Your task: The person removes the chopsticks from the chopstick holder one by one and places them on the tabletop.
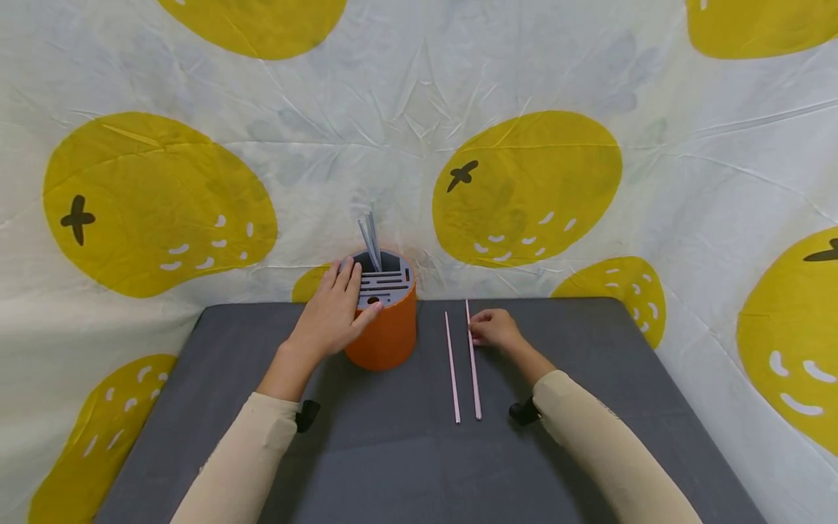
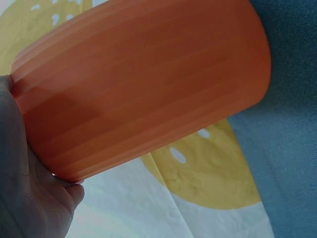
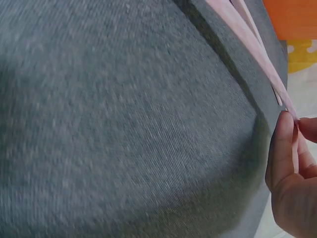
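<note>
We start at the right hand [image 1: 495, 327], whose fingers are curled in a pinch on the far part of a thin pink stick [image 1: 473, 360] — the right wrist view shows thumb and fingertip [image 3: 282, 148] closed on it just above the grey cloth. That stick lies flat on the counter [image 1: 393, 451], running from the hand back toward the person. Just beside it, to its left and nearly parallel, a second pink stick [image 1: 452, 367] lies untouched, a narrow strip of grey between the two.

Further left we find the left hand [image 1: 334, 309] wrapped over the rim and side of an orange cylindrical holder [image 1: 386, 338], fingers lying across the top edge and thumb against the near side; the left wrist view shows the palm [image 2: 29, 198] pressed to the ribbed orange wall [image 2: 143, 84]. The holder stands upright near the far edge of the counter, well apart from the sticks. Its top is a grey slotted insert [image 1: 385, 282], and a few grey sticks [image 1: 370, 240] rise from the back of it, leaning slightly left.

Both forearms wear beige sleeves [image 1: 589, 437]. Behind and around the counter hangs a pale cloth [image 1: 406, 109] printed with large yellow fruit shapes — creased all over.
</note>
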The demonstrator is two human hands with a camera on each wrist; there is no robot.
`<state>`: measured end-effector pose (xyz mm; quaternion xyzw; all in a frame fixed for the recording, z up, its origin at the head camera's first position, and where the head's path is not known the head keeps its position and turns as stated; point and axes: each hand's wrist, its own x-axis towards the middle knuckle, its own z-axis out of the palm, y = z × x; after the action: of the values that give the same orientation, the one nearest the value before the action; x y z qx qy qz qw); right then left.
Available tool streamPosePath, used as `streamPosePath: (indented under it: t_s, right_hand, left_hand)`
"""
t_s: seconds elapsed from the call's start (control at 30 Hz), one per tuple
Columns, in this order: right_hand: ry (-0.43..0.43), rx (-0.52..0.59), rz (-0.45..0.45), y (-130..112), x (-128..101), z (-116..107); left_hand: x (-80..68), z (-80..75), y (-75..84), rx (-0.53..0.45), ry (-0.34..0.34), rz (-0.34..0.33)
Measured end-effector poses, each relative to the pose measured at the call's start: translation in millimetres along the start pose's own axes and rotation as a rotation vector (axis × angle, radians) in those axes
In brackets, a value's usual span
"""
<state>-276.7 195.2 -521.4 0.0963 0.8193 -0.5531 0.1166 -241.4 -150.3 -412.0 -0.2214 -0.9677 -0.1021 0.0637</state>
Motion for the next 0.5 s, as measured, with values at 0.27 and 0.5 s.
streamPosePath:
  t_s: [0.27, 0.5]
  right_hand:
    - [0.0, 0.022, 0.05, 0.1, -1.8, 5.3]
    - [0.003, -0.024, 0.046, 2.5, -2.7, 8.2]
  left_hand:
    - [0.1, -1.9, 0.4, -0.025, 0.0, 0.0]
    - [-0.7, -0.9, -0.1, -0.029, 0.004, -0.003]
